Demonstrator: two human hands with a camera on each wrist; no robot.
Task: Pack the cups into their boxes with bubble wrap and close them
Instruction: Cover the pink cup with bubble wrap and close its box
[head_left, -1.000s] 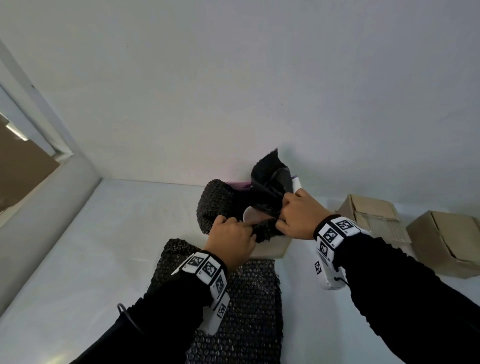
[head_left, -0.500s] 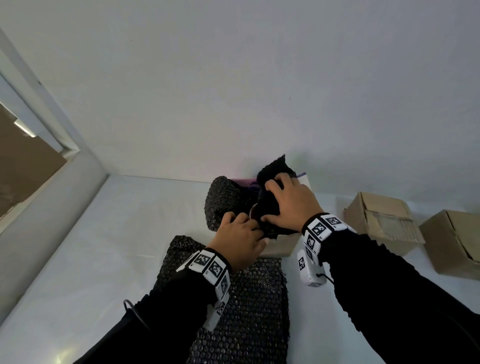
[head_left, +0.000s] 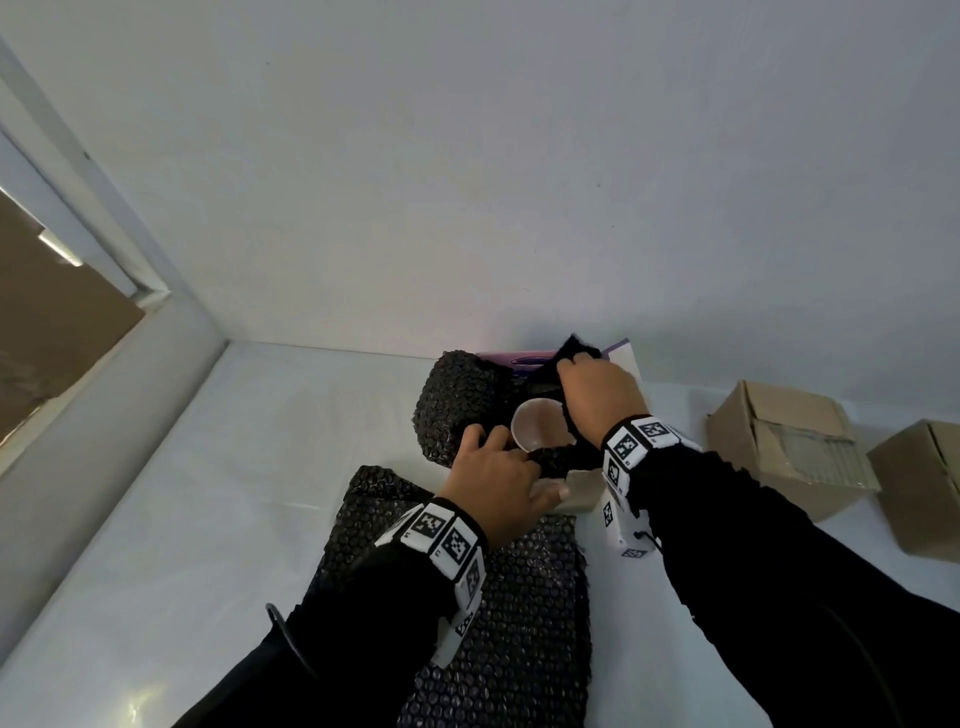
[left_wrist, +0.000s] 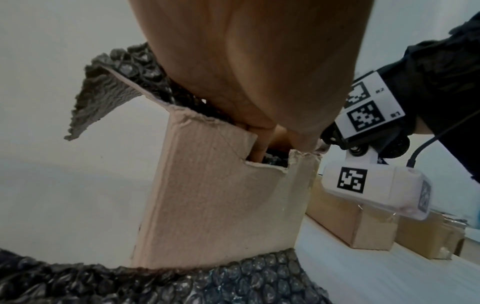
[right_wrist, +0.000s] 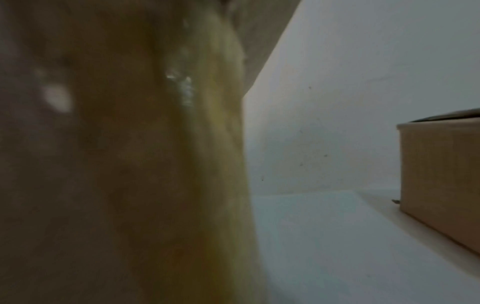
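Note:
An open cardboard box (head_left: 579, 493) (left_wrist: 221, 195) stands mid-table, lined with black bubble wrap (head_left: 457, 400) that bulges over its left side. A clear cup (head_left: 537, 426) lies inside, its round end showing between my hands. My right hand (head_left: 597, 395) grips the far flap of the wrap above the cup. My left hand (head_left: 498, 483) is at the near edge with curled fingers on the wrap and its thumb on the box front. In the left wrist view its fingertips (left_wrist: 259, 148) dip behind the front wall. The right wrist view is blurred by a close brown surface.
A flat sheet of black bubble wrap (head_left: 519, 623) lies in front of the box under my left forearm. Two more cardboard boxes (head_left: 789, 447) (head_left: 924, 483) stand to the right. A purple item (head_left: 519, 357) sits behind the box, against the white wall.
My right hand has brought the raised flap of wrap down toward the box. The cup's round end now shows more. My left hand has slid to the near edge.

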